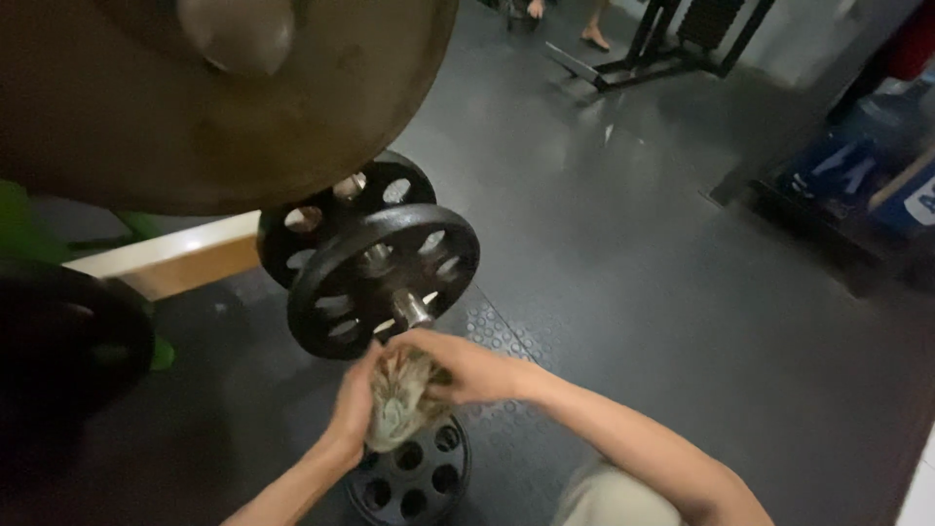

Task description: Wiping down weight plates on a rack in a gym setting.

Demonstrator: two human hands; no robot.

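A crumpled grey-patterned cloth (397, 401) is gripped between both of my hands. My left hand (356, 401) holds its left side and my right hand (466, 366) closes over its top and right side. Just above the hands, a black weight plate with round holes (380, 273) sits on a steel peg (413, 310), with a second black plate (341, 209) behind it. Below my hands another holed black plate (417, 477) hangs or lies, partly hidden by the cloth.
A large brown disc (224, 107) fills the upper left, close to the camera. A dark round plate (58, 341) is at the left edge beside a wooden beam (166, 258). The floor is grey rubber (662, 282). A black machine frame (672, 44) stands far back; blue containers (857, 156) at right.
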